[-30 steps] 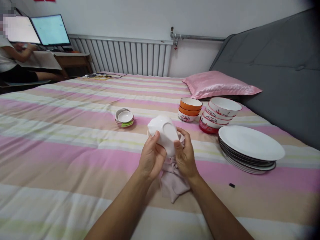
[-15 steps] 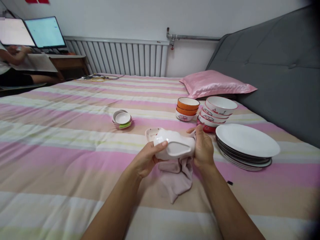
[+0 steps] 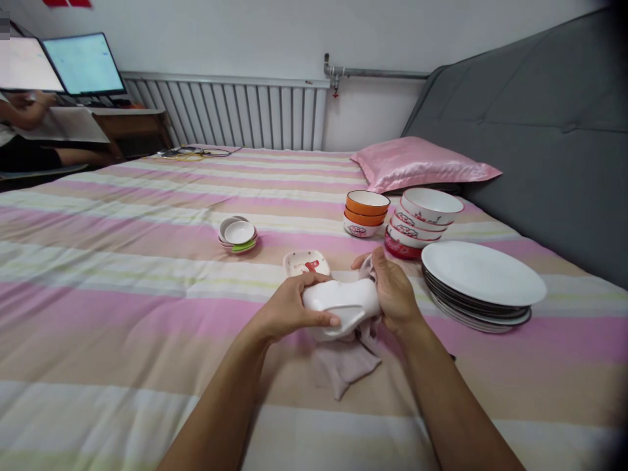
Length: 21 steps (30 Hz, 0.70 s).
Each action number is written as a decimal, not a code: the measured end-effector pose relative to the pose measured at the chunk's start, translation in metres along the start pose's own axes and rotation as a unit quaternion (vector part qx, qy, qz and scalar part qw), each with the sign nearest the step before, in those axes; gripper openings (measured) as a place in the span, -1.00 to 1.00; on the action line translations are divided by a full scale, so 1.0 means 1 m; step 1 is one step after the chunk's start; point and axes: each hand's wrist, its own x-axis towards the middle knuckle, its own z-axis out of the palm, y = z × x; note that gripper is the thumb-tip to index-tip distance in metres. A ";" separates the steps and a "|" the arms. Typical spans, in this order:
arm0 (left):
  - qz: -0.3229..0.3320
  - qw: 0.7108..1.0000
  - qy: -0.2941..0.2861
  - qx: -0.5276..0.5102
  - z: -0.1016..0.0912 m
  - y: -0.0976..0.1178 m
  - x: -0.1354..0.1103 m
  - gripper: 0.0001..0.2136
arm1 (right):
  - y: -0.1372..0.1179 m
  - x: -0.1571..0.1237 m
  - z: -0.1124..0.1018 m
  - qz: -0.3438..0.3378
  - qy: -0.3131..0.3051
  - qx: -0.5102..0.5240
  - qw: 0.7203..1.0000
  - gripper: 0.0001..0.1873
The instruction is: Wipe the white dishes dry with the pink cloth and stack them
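Both my hands hold a small white dish (image 3: 343, 305) above the striped bedspread (image 3: 122, 294), its underside turned toward me. My left hand (image 3: 289, 307) grips its left side, fingers curled over the rim. My right hand (image 3: 390, 291) closes on its right end with a pale pink cloth (image 3: 343, 360) bunched between palm and dish; the cloth hangs down below. Just beyond the dish lies a small square white dish with a red mark (image 3: 307, 263).
A stack of wide white plates (image 3: 483, 284) sits to the right, with stacked red-and-white bowls (image 3: 422, 222) and orange bowls (image 3: 366, 212) behind. Small saucers (image 3: 238, 234) lie left of centre. A pink pillow (image 3: 422, 163) and grey headboard (image 3: 540, 131) are at the back right. Another person sits at monitors (image 3: 83, 62) far left.
The white dish has been turned from tilted upright to lying sideways and lowered a little. My right hand slid to its right end with the cloth; the small square dish behind came into view.
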 end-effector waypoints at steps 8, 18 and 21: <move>-0.037 0.998 -0.010 -0.046 0.008 -0.001 0.000 -0.60 | 0.000 -0.001 0.001 0.025 -0.016 0.022 0.999 -0.44; -0.075 0.943 0.079 -0.314 0.018 0.001 0.007 -0.62 | 0.007 -0.006 0.008 -0.169 -0.058 -0.149 0.973 -0.52; -0.067 0.925 0.097 -0.362 0.018 0.002 0.008 -0.63 | 0.006 -0.010 0.012 -0.225 -0.075 -0.225 0.945 -0.51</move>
